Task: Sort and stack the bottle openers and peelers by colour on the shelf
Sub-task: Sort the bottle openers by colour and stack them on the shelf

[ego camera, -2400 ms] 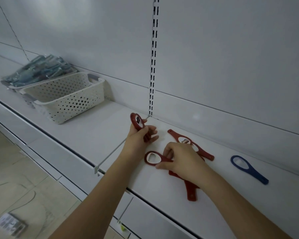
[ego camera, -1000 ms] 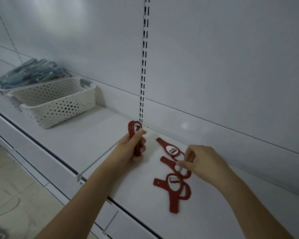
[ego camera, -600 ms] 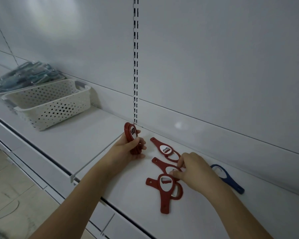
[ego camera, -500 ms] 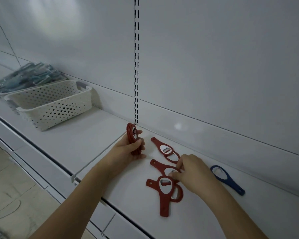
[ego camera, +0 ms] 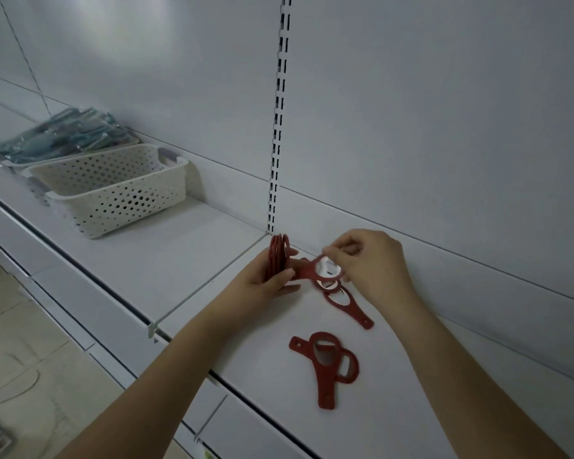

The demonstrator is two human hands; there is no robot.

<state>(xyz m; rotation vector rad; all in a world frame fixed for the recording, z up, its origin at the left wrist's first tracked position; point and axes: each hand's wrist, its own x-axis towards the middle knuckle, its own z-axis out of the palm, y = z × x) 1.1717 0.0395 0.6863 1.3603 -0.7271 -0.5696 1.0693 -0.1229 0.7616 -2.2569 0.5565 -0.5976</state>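
A person stands at a white metal shelf [ego camera: 166, 260], both bare arms reaching in. The left hand [ego camera: 262, 286] is closed around a small upright stack of flat red bottle openers [ego camera: 276, 256], held on edge near the slotted upright at the back. The right hand [ego camera: 368, 263], which half a second ago was still picking among the loose openers lying flat, has now lifted one red opener [ego camera: 315, 271] by its ring, pinched between thumb and fingers, and is bringing its handle end up against the stack. That suggests the red group is growing one piece at a time. Another red opener [ego camera: 348, 304] lies flat just beneath the lifted one, and two more overlapping red openers [ego camera: 328, 362] lie nearer the shelf edge, still to be gathered. Well off to the left sits a white perforated plastic basket [ego camera: 113, 190], with a second basket of teal packaged items [ego camera: 63, 140] behind it. Nothing blocks the hands.
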